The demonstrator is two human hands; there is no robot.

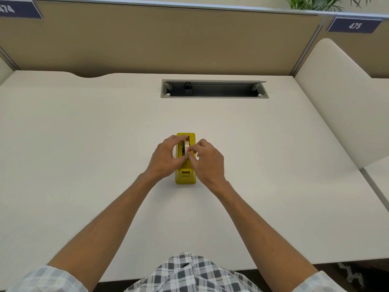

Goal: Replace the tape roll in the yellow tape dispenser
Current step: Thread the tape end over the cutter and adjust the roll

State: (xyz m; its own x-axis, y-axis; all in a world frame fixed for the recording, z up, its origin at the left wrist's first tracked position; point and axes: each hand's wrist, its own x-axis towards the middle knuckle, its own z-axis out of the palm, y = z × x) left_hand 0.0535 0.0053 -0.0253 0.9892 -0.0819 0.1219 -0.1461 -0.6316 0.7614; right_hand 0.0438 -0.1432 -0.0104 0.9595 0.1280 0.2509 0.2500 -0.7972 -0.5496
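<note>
A plaid shirt (189,272) fills the bottom edge, with rolled plaid sleeves at both lower corners. Two bare forearms reach forward from there over the white desk (84,144) and meet at its middle.

The dispenser (185,175) stands on the desk between the two hands, its long axis pointing away from the person. Its near end, with a small slotted cutter block, is uncovered; the middle is hidden under the fingers.

The left hand (166,159) comes in from the left side. Its fingers are curled over the top of the dispenser, the thumb low at the near side of the roll and the other fingertips arched over to the far end, so they are clamped round the roll and the dispenser's top. The right hand (207,160) comes in from the right, fingers bent and drawn together, the thumb and forefinger tips pinching at the roll right beside the left thumb.

The roll (186,146) sits upright in the dispenser's well, a pale band showing between the fingers.

Further back, a grey cable tray (214,95) is set into the desk, lid open. Behind it runs a tan partition (168,39), with number plates reading 474 (12,9) and 475 (354,25), and a plant (315,3) beyond.
</note>
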